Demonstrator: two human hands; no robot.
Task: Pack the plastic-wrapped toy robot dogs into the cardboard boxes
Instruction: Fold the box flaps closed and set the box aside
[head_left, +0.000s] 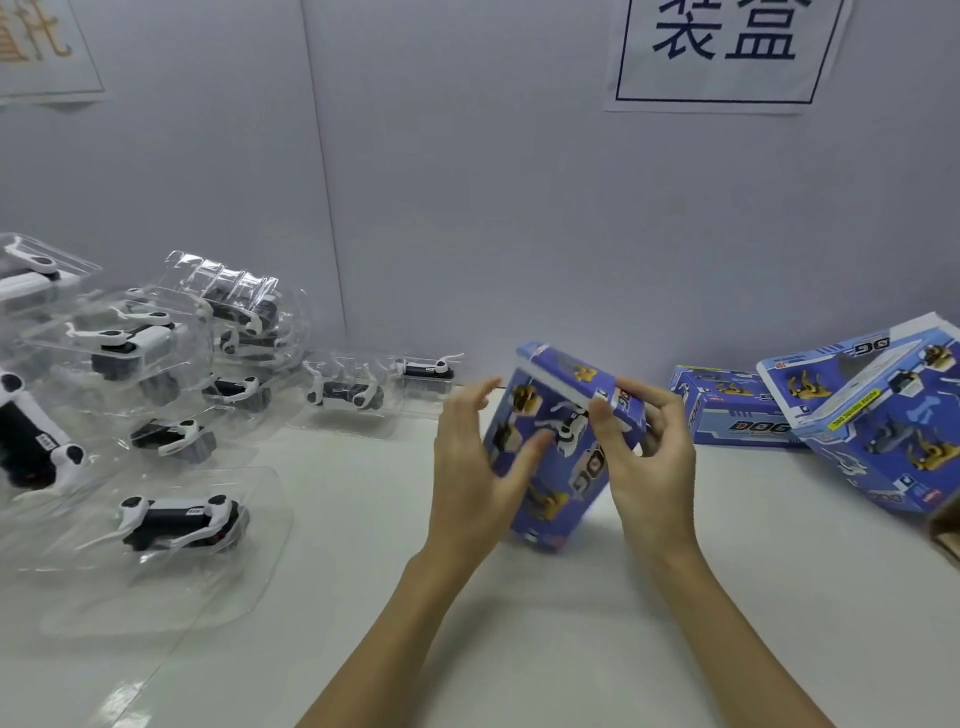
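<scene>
A blue printed cardboard box (558, 457) stands tilted on the white table (519, 649), its top flap folded over. My left hand (475, 467) lies against the box's left face with fingers straight and the thumb across its front. My right hand (647, 457) grips the box's upper right corner, thumb on the flap. Several plastic-wrapped black-and-white toy robot dogs lie at the left; the nearest one (179, 522) sits in a clear blister tray, another (345, 392) lies near the wall.
Two more blue boxes are at the right: one flat by the wall (727, 413), one larger and tilted (878, 421). A brown carton edge (948, 530) shows at the far right. A grey partition wall with a paper sign (724, 52) stands behind.
</scene>
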